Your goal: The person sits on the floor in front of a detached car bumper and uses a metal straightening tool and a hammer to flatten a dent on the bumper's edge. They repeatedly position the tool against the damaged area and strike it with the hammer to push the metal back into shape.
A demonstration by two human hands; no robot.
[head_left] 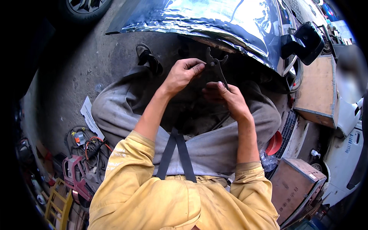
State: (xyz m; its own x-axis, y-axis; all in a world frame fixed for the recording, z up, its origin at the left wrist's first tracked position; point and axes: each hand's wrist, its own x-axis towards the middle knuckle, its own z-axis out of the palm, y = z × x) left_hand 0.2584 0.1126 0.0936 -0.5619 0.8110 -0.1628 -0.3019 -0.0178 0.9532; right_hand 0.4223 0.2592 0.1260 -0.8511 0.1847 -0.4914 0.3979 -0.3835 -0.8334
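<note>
R hand (232, 100) clamped low on pliers (217, 69), jaws apart nr edge of car panel (214, 21); L hand (180, 78): fingertips together, can't tell on what. Loose grip cd drop pliers.

Grey, stained floor (86, 78) spreads left of the left hand (179, 78); two wooden crates (315, 86) stand right of the right hand (234, 101), a white vehicle (347, 161) beyond them.

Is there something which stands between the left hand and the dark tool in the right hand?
Nothing visible stands between the left hand and the dark tool; its fingertips are right beside the tool's head. The right hand grips the lower end. Whether the left fingertips touch it, I cannot tell.
</note>
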